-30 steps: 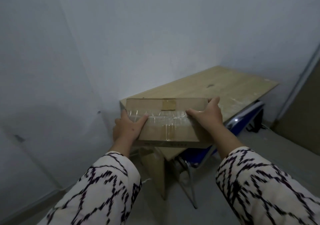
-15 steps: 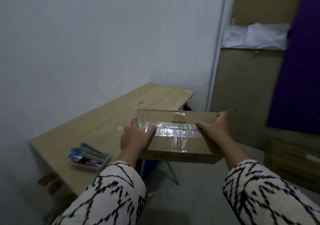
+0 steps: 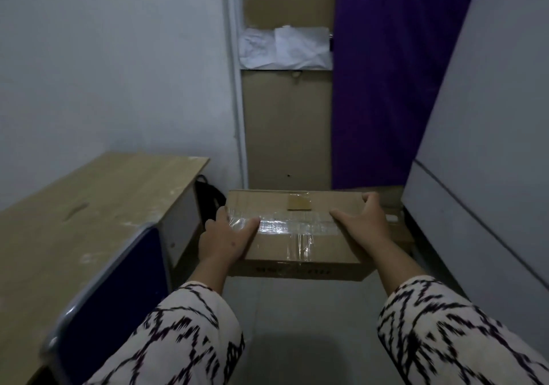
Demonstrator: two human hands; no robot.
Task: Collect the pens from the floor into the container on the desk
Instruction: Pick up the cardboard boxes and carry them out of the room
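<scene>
Holding a closed cardboard box [image 3: 297, 233] out in front at mid-height, the person has one hand on each short end; the left hand [image 3: 223, 239] clasps the left end with the thumb lying across the top and the fingers curled out of sight round the side; the right hand [image 3: 364, 224] clasps the right end, thumb stretched over the lid and fingers hooked on the far corner; both grips are closed firmly on the box, which is clear of the desk [image 3: 89, 206] and well to its right, above the grey floor [image 3: 297, 310]. Clear packing tape [image 3: 285, 225] runs shiny across the lid and down the near side; a small brown patch of tape [image 3: 299, 203] sits near the far edge; a line of dark print shows along the near face, too blurred to read. Both forearms wear cream sleeves [image 3: 445, 334] with a black jagged pattern. The wooden desk stands on the left against the pale wall; a blue chair back [image 3: 116, 289] with a grey metal frame rises in front of it. Ahead is a brown door [image 3: 286, 123] with crumpled white paper [image 3: 285, 47] fixed across it; a purple curtain [image 3: 389, 72] hangs just to its right. No pens or container can be made out in this view.
</scene>
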